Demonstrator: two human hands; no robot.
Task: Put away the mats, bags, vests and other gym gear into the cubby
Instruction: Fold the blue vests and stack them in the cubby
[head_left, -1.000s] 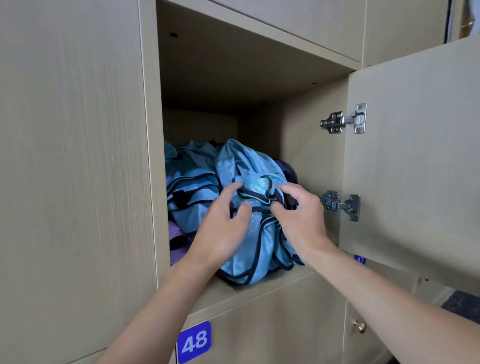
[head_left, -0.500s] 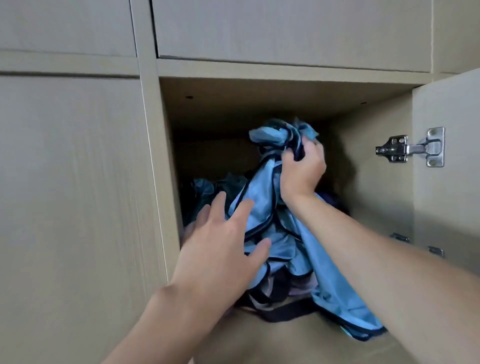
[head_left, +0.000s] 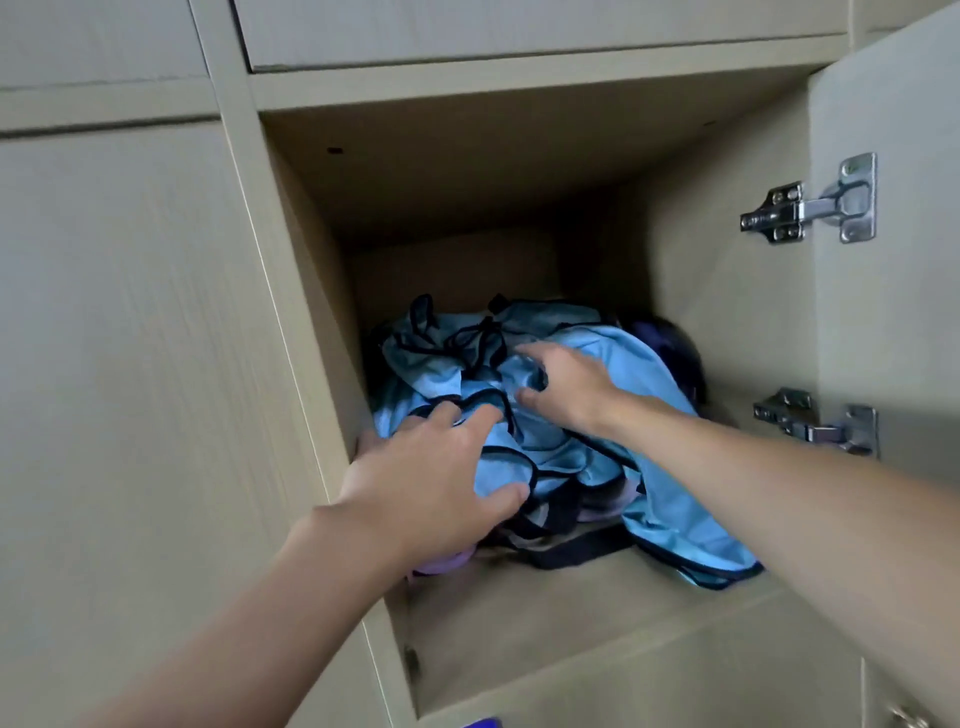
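Note:
A crumpled heap of light blue vests (head_left: 566, 457) with black trim lies inside the open wooden cubby (head_left: 519, 623). One vest corner trails toward the front right of the shelf. My left hand (head_left: 436, 478) lies flat on the left front of the heap, fingers spread. My right hand (head_left: 566, 389) rests on top of the heap, fingers apart and pressing into the cloth. A pale purple item (head_left: 441, 564) peeks out under my left hand. Something dark purple (head_left: 670, 353) sits behind the heap at the right.
The cubby door (head_left: 893, 260) stands open at the right, with two metal hinges (head_left: 810, 205) on it. Shut cabinet fronts (head_left: 135, 364) fill the left side and the row above. The upper half of the cubby holds nothing.
My right hand has dropped from holding a vest up high and now lies on the heap, which sits lower and deeper. My left hand has come down onto the cloth.

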